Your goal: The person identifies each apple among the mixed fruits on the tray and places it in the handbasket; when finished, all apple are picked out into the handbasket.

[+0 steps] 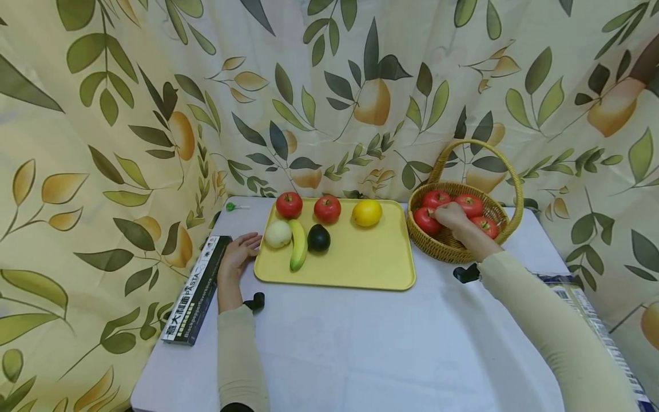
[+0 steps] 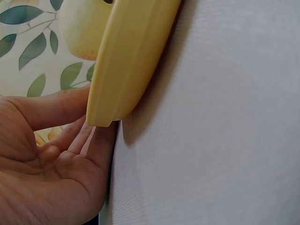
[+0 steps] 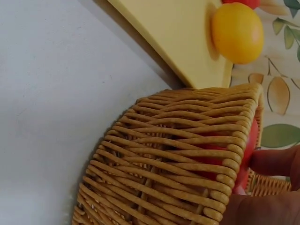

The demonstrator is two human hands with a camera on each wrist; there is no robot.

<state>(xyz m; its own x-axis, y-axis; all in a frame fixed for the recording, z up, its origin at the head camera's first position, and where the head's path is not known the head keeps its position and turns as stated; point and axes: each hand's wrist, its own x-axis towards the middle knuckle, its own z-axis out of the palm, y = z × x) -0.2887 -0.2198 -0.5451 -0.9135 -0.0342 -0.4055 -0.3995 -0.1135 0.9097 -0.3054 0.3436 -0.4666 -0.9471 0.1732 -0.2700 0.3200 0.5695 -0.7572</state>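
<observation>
My right hand [image 1: 457, 221] is inside the wicker basket [image 1: 435, 249], its fingers and thumb on a red apple [image 1: 425, 222] near the left rim. Several red apples lie in that basket. In the right wrist view the wicker wall partly hides the apple [image 3: 251, 147] and the fingers. At the left end of the yellow tray [image 1: 360, 263], my left hand [image 1: 238, 260] has its fingers loosely extended, with the thumb right at the rim in the left wrist view. The tray carries two red apples [image 1: 327, 209], a lemon [image 1: 367, 213], a banana [image 1: 298, 247], a dark avocado [image 1: 318, 238] and a pale round fruit [image 1: 278, 234].
A black-and-white pasta box [image 1: 198, 292] lies left of the left arm. Behind it is a small green-headed item [image 1: 231, 206]. A printed packet [image 1: 582, 303] lies at the right edge, partly behind the right sleeve. The basket's tall handle [image 1: 517, 194] arches upward. Patterned curtain surrounds the table.
</observation>
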